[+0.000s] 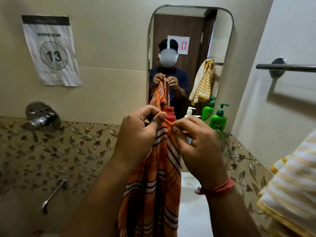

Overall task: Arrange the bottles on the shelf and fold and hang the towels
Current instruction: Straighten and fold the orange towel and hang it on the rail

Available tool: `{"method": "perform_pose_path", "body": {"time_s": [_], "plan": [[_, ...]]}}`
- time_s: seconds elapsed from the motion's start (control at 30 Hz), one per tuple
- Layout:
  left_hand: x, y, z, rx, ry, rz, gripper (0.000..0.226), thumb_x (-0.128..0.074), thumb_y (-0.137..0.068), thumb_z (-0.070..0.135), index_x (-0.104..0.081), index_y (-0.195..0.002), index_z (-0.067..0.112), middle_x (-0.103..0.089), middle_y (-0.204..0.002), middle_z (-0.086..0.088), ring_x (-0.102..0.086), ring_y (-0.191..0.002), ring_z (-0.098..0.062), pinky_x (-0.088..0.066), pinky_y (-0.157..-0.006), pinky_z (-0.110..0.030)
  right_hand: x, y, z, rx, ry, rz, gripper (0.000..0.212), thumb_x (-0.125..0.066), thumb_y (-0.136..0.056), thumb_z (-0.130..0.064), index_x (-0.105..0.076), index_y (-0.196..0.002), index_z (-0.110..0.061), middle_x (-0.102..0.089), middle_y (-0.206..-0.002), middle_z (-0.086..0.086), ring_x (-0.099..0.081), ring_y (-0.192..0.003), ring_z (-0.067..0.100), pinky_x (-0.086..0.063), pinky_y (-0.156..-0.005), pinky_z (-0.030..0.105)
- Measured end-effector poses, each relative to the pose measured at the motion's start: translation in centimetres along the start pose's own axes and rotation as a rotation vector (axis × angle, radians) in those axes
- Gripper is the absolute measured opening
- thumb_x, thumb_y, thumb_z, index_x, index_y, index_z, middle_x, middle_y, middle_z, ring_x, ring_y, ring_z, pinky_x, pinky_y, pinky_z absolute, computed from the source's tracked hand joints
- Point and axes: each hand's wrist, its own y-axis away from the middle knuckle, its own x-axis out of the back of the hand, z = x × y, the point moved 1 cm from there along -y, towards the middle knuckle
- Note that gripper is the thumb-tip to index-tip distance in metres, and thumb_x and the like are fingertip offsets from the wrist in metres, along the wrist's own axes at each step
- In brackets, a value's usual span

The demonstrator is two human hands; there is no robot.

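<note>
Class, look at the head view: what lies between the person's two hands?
The top edge of the orange striped towel, pinched by the left hand and the right hand. Behind the gap stands a red bottle.

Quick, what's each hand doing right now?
Left hand: closed, pinching the top edge of the orange checked towel.
Right hand: closed, pinching the same towel edge.
</note>
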Motion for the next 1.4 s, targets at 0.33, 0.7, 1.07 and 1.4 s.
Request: {"method": "perform_pose_path", "body": {"time_s": [0.33,0.7,1.07,1.4], "plan": [[2.7,-1.2,-2.2,0.156,-0.061,0.303,0.02,-0.064,-0.098,0.034,-0.065,-0.077,0.035,-0.068,-0.07,0.028,-0.061,-0.064,0.012,-0.041,-0.052,-0.003,0.7,1.5,3.3,-0.647,-1.198,-0.327,0.012,-0.073,-0.079,-0.023,-0.064,-0.08,-0.016,-0.066,-0.082,0.01,-0.066,-0.07,0.018,-0.059,-0.062,0.029],[0.4,0.3,-1.5,0.155,0.143,-0.547,0.059,-0.07,-0.085,0.055,-0.06,-0.134,0.024,-0.068,-0.122,0.002,-0.071,-0.093,-0.03,-0.062,-0.077,-0.046,1.5,-1.2,0.4,-0.073,-0.131,-0.339,0.017,-0.065,-0.085,-0.002,-0.051,-0.086,-0.013,-0.054,-0.079,-0.001,-0.052,-0.071,0.013,-0.043,-0.06,0.03],[-0.8,0.6,-1.0,0.087,-0.018,-0.336,0.012,-0.066,-0.096,0.01,-0.069,-0.092,0.021,-0.066,-0.083,0.004,-0.065,-0.064,-0.018,-0.054,-0.053,-0.026,2.4,-0.6,1.8,-0.462,-0.594,-0.484,0.017,-0.073,-0.082,-0.018,-0.056,-0.081,-0.014,-0.06,-0.082,0.009,-0.061,-0.078,0.026,-0.054,-0.073,0.038],[1.2,-0.2,-2.2,0.104,-0.163,0.019,0.019,-0.065,-0.097,0.018,-0.065,-0.081,0.028,-0.065,-0.07,0.018,-0.062,-0.064,0.004,-0.045,-0.051,-0.01,4.7,-0.7,4.3,-0.42,-0.46,-0.422,0.015,-0.073,-0.086,-0.009,-0.058,-0.086,-0.011,-0.062,-0.073,-0.002,-0.063,-0.07,0.014,-0.054,-0.061,0.025]]}}
